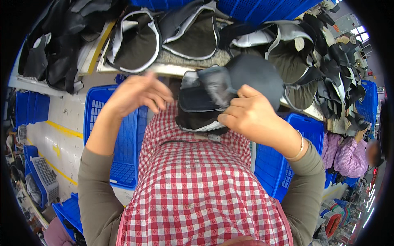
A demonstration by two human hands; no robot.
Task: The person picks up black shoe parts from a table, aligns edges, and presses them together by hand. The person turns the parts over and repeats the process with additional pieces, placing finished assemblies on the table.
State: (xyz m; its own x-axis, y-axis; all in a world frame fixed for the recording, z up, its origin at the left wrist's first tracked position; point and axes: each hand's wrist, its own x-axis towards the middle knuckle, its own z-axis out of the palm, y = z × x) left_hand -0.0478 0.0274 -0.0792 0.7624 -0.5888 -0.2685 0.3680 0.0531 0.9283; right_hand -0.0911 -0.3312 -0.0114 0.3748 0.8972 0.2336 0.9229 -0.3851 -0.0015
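My right hand (252, 115) is closed on the edge of a black shoe upper (256, 78), held in front of my apron. The upper's smooth, rounded part bulges beyond my knuckles, and a shiny flap on it is smeared by motion. Below and left of that flap a dark opening with a pale edge shows; I cannot tell whether it belongs to the same piece. My left hand (143, 92) hangs in the air to the left of the upper, apart from it. Its fingers are spread, slightly blurred, and hold nothing.
Several black uppers (137, 43) with pale edges lie along the bench (180, 61) ahead. More dark pieces (37, 57) are heaped at far left. Blue crates stand below, one on the left (123, 164) and one on the right (269, 164). A person in a checked sleeve (351, 158) is at far right.
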